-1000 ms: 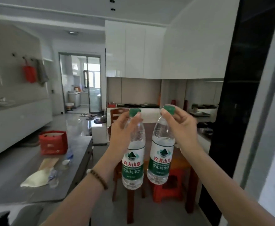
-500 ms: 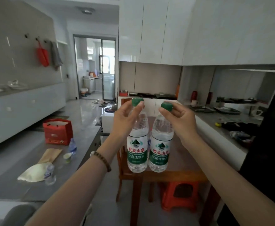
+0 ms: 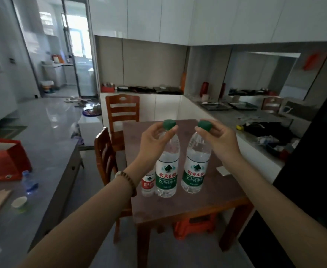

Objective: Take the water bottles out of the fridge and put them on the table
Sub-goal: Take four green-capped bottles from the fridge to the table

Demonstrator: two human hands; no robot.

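My left hand (image 3: 152, 142) grips the neck and green cap of a clear water bottle (image 3: 166, 175) with a green label. My right hand (image 3: 218, 141) holds a second green-label water bottle (image 3: 194, 174) the same way. Both bottles hang upright over the brown wooden table (image 3: 207, 196), low above its top; whether they touch it I cannot tell. A smaller red-label bottle (image 3: 148, 183) stands on the table just left of the left bottle, partly hidden by my wrist.
Two wooden chairs (image 3: 123, 111) sit at the table's left and far sides, an orange stool (image 3: 195, 227) beneath it. A grey counter (image 3: 48, 157) on the left holds a red bag (image 3: 3, 161), a small bottle and a cup. A cluttered worktop (image 3: 259, 120) runs along the right.
I have stepped closer to the table and the view has tilted down. Both bottles have come lower, over the tabletop. The red-label bottle has come into view.
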